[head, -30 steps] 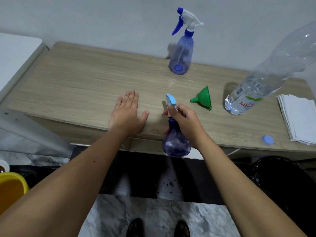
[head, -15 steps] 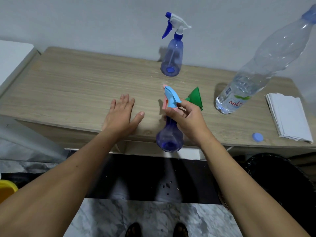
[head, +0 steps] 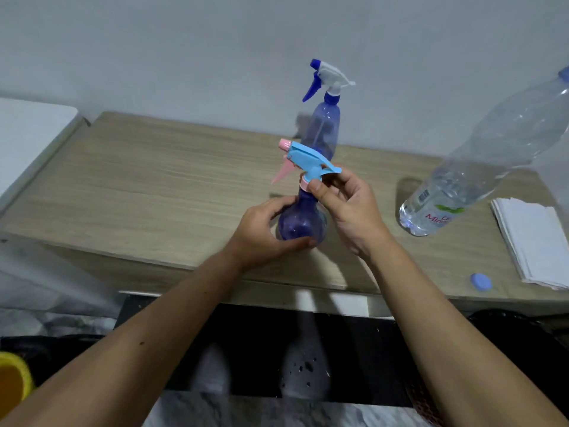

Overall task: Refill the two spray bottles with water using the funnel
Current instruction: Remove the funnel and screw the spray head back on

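Observation:
A purple spray bottle [head: 300, 223] with a light-blue and pink trigger head [head: 303, 160] stands near the front of the wooden table [head: 154, 186]. My left hand [head: 261, 232] grips its round body. My right hand [head: 348, 204] pinches the pink collar under the trigger head. A second blue spray bottle [head: 324, 124] with a white and blue head stands upright behind it, by the wall. A large clear water bottle [head: 480, 161], partly filled, stands at the right. The green funnel is hidden behind my right hand.
A stack of white napkins [head: 529, 238] lies at the table's right end. A small blue cap [head: 481, 282] sits near the front right edge. A yellow container [head: 12, 383] is on the floor at lower left. A white surface [head: 27, 134] adjoins the table's left.
The purple bottle rose from below the table edge onto the table. My left hand left the tabletop and took the bottle's body; my right hand shifted up to the collar.

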### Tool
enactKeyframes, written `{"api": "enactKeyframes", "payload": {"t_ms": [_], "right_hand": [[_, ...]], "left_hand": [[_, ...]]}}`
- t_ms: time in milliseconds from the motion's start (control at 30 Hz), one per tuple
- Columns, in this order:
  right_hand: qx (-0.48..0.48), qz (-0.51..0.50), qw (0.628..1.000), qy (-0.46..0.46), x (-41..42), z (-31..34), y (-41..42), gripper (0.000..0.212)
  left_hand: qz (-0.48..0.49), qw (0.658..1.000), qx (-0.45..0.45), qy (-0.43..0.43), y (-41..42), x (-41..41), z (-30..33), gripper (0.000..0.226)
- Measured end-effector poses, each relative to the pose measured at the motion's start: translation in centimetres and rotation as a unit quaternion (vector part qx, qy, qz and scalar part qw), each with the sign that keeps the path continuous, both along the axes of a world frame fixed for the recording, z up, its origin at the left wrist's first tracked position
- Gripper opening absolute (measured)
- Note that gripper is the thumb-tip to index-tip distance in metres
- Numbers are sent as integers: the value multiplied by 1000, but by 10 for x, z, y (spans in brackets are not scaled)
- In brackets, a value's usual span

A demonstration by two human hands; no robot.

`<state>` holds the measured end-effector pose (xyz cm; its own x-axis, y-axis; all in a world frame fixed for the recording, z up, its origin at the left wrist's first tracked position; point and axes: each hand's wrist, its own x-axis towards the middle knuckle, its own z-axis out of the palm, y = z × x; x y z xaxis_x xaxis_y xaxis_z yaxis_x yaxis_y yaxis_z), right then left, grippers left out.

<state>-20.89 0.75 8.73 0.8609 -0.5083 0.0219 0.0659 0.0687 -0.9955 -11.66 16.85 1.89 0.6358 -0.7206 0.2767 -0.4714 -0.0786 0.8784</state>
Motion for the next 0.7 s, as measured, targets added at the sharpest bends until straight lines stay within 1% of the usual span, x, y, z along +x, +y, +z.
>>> {"api": "enactKeyframes", "payload": {"t_ms": [100,200,267,333,467,567,700], "right_hand": [[-47,5,999,-6,23,7,-7,24],[-88,5,996,-2,52,15,-13,31],[-104,5,995,-2,71,18,-16,34],[-116,4,993,1,89,19,-20,32],[-125,-3,992,14,124,21,-26,29],[-115,-15,993,17,148,20,-30,25],[-120,-27,992,16,174,14,-33,26]], "left_hand": [[24,999,-23,23,-4,20,8,86],[53,998,-24,21,-8,45,13,94],[67,997,-21,26,-11,61,16,94],[78,996,-19,33,-17,75,20,92],[95,995,-21,30,-28,103,25,84],[105,994,-18,33,-39,124,25,87],[132,990,-19,42,-51,150,14,91]]}}
